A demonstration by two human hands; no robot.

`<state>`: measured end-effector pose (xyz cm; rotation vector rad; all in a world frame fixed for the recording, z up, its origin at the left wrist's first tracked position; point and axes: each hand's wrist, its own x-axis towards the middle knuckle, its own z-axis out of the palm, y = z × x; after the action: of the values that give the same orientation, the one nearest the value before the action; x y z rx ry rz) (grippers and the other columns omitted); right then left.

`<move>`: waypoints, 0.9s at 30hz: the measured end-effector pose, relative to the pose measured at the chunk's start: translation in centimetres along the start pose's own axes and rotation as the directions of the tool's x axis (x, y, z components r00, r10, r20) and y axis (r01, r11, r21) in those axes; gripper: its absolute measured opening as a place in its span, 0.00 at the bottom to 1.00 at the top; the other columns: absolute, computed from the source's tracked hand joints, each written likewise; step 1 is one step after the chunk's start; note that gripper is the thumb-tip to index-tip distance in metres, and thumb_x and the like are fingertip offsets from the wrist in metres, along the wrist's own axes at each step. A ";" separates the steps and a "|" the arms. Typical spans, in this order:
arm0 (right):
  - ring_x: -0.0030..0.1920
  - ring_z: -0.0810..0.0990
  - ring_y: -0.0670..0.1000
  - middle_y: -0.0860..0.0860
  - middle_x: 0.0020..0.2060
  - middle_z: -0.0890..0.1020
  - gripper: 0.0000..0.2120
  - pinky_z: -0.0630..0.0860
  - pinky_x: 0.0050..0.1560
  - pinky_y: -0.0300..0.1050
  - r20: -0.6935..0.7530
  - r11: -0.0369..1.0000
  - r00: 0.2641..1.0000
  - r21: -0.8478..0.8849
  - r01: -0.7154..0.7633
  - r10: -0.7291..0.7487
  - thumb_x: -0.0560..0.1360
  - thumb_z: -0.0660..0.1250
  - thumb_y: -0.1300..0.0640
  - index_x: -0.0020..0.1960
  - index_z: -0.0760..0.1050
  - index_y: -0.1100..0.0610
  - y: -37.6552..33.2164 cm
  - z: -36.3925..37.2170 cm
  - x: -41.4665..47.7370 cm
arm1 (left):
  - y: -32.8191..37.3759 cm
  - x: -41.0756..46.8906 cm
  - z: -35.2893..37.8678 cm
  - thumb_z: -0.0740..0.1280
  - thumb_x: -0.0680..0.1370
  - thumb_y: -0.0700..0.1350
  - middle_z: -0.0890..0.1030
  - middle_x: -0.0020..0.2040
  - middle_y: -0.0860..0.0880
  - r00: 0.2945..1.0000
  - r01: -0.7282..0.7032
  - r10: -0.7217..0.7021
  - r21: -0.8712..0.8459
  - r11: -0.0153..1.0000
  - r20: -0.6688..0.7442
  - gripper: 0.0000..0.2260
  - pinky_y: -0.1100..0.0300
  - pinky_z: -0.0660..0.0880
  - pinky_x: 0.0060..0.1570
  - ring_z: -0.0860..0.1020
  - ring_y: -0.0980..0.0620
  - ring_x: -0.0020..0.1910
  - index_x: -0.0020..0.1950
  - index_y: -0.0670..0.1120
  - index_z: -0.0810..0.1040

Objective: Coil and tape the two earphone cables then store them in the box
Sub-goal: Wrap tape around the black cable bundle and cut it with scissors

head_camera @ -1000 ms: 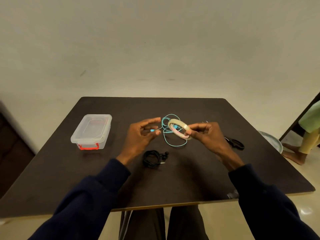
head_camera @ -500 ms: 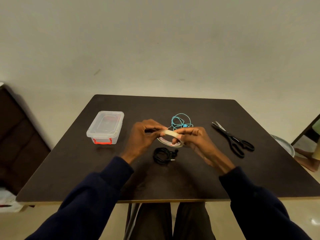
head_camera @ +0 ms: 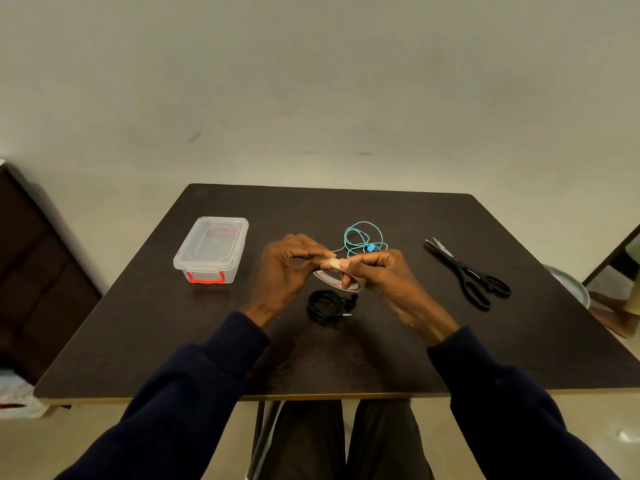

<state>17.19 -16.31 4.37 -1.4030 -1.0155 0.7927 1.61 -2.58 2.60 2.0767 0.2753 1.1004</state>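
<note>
Above the middle of the dark table [head_camera: 346, 358] both my hands hold a roll of beige tape [head_camera: 334, 277]. My right hand [head_camera: 377, 275] grips the roll, thumb on its top edge. My left hand [head_camera: 287, 268] pinches the roll's upper rim with fingertips. A coiled black earphone cable [head_camera: 327, 306] lies on the table just below the roll. A loose teal earphone cable [head_camera: 363, 239] lies behind my hands. The clear plastic box [head_camera: 211, 249] with a red latch stands at the left, lid on.
Black scissors [head_camera: 467, 273] lie to the right of my hands. A metal dish [head_camera: 571, 289] sits off the table's right edge, with a person's foot [head_camera: 613, 313] on the floor beside it. Dark furniture [head_camera: 34, 271] stands at the left.
My left hand came in from apart and now pinches the tape roll that my right hand holds. The roll has come down nearer to the black cable. The camera view has shifted.
</note>
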 end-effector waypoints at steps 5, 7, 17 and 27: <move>0.40 0.83 0.52 0.60 0.38 0.84 0.10 0.80 0.48 0.45 0.046 0.995 0.999 0.102 -0.017 0.012 0.71 0.73 0.56 0.49 0.85 0.61 0.0 -0.4 -0.4 | 0.3 -0.1 0.1 0.75 0.74 0.39 0.86 0.47 0.47 0.999 0.042 -0.043 -0.078 0.996 -0.012 0.08 0.48 0.80 0.50 0.82 0.49 0.48 0.52 0.40 0.87; 0.40 0.82 0.54 0.62 0.39 0.83 0.13 0.79 0.49 0.48 0.055 0.985 0.998 0.166 -0.034 0.026 0.70 0.74 0.55 0.50 0.85 0.62 0.2 -0.6 -0.6 | 0.5 -0.2 0.1 0.74 0.74 0.39 0.86 0.47 0.45 0.995 0.095 -0.100 -0.171 0.981 -0.023 0.09 0.51 0.81 0.50 0.83 0.48 0.47 0.52 0.39 0.86; 0.40 0.82 0.52 0.66 0.42 0.82 0.14 0.68 0.68 0.71 0.070 0.949 0.997 0.310 -0.060 0.040 0.75 0.72 0.58 0.55 0.83 0.67 1.1 -0.5 -0.9 | 0.4 -0.8 1.2 0.75 0.71 0.38 0.87 0.48 0.43 0.962 0.207 -0.258 -0.380 0.902 -0.088 0.11 0.57 0.81 0.52 0.85 0.46 0.50 0.53 0.37 0.85; 0.39 0.82 0.51 0.79 0.50 0.74 0.14 0.69 0.68 0.69 0.065 0.924 0.998 0.382 -0.017 -0.008 0.76 0.70 0.59 0.54 0.82 0.69 0.7 -0.2 -1.7 | 0.3 -1.3 1.1 0.73 0.69 0.40 0.87 0.51 0.43 0.845 0.405 -0.535 -0.645 0.647 -0.006 0.13 0.58 0.82 0.52 0.84 0.47 0.53 0.54 0.40 0.84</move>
<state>16.76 -17.91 3.50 -1.0487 -0.8505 0.9868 1.66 -4.02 1.62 1.1939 0.4535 0.8994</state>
